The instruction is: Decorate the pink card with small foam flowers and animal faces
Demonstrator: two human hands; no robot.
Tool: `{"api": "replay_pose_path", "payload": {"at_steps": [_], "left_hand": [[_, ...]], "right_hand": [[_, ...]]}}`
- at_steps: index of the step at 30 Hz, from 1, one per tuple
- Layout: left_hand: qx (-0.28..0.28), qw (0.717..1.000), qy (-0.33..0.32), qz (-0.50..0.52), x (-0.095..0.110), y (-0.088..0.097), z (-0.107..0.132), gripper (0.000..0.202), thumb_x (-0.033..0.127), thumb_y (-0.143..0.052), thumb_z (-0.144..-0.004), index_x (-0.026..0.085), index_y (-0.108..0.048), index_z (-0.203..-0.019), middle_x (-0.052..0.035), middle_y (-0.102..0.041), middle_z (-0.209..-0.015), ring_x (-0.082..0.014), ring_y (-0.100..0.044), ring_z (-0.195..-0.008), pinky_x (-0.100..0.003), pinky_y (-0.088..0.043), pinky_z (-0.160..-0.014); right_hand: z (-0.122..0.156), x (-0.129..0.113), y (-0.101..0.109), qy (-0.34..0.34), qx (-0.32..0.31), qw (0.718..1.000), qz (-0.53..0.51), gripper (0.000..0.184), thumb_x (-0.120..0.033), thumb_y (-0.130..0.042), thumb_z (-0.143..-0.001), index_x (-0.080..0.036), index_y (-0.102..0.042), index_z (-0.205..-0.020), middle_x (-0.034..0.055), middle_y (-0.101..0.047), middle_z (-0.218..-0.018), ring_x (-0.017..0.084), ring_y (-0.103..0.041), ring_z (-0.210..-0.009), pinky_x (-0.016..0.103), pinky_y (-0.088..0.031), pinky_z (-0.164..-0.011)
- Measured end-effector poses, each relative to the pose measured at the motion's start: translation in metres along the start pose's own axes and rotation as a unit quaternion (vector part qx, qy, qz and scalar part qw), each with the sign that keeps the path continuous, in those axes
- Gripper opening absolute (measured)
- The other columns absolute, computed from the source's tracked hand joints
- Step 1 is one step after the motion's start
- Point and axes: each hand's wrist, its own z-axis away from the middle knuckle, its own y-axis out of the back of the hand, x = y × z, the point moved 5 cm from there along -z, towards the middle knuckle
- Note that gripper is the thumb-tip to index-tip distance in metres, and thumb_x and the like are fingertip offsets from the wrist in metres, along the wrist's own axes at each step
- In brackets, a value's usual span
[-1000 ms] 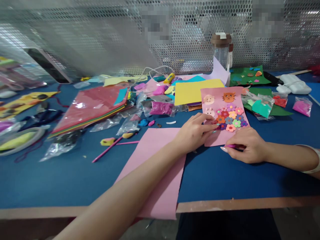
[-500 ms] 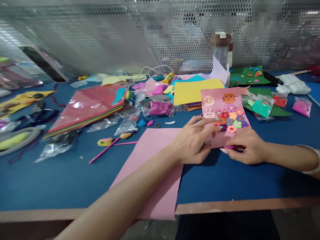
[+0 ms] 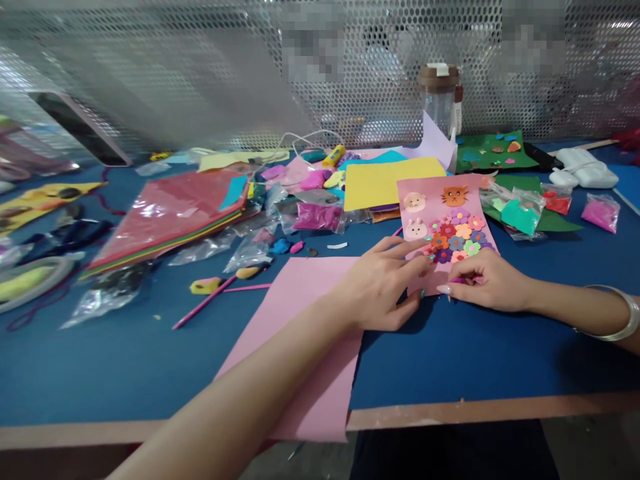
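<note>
A pink card (image 3: 430,193) with foam animal faces and a cluster of coloured foam flowers (image 3: 457,235) lies on the blue table. My left hand (image 3: 383,287) rests at the card's lower left corner, fingers spread, thumb and fingertips touching its edge. My right hand (image 3: 487,281) sits on the card's lower right edge, fingers curled round a thin magenta stick (image 3: 457,281). A larger plain pink sheet (image 3: 305,333) lies under my left forearm and overhangs the table's front edge.
A bagged stack of coloured sheets (image 3: 170,217), small bags of foam bits (image 3: 317,217), a yellow sheet (image 3: 385,183), green felt (image 3: 493,150), a lidded jar (image 3: 440,93) and white lumps (image 3: 587,167) crowd the back. A pink stick (image 3: 205,303) lies left. Perforated metal screen behind.
My left hand slid back from the flowers to the card's lower left corner. My right hand moved up and left onto the card's bottom edge, still gripping the stick.
</note>
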Motion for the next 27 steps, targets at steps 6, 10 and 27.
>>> {"api": "replay_pose_path", "payload": {"at_steps": [6, 10, 27], "left_hand": [[-0.035, 0.999, -0.002, -0.011, 0.001, 0.0, 0.0, 0.038, 0.036, -0.042, -0.075, 0.012, -0.051, -0.102, -0.0153, -0.055, -0.114, -0.0268, -0.043, -0.115, -0.042, -0.035, -0.092], [-0.052, 0.999, -0.005, -0.009, 0.001, -0.001, 0.0, 0.04, 0.038, -0.042, -0.074, 0.012, -0.05, -0.104, -0.0152, -0.054, -0.116, -0.0272, -0.042, -0.116, -0.044, -0.032, -0.094], [0.12, 0.993, 0.01, 0.01, -0.001, 0.009, 0.0, 0.012, 0.014, -0.044, -0.07, 0.016, -0.054, -0.076, -0.0074, -0.063, -0.102, -0.0223, -0.049, -0.11, -0.039, -0.04, -0.09]], "right_hand": [[0.0, -0.001, 0.0, 0.013, 0.005, 1.0, 0.019, 0.023, -0.023, -0.051, -0.074, -0.011, -0.056, -0.056, -0.0048, -0.041, -0.045, 0.003, -0.032, -0.042, 0.016, -0.025, -0.041], [0.001, 0.0, -0.001, 0.012, 0.002, 1.0, 0.024, 0.02, -0.021, -0.051, -0.073, -0.011, -0.055, -0.056, -0.0057, -0.039, -0.044, 0.004, -0.032, -0.042, 0.017, -0.024, -0.041], [-0.005, 0.009, 0.001, -0.088, 0.015, 0.982, -0.168, 0.026, -0.032, -0.05, -0.076, -0.012, -0.057, -0.062, -0.0027, -0.048, -0.049, 0.004, -0.039, -0.043, 0.017, -0.03, -0.041]]}}
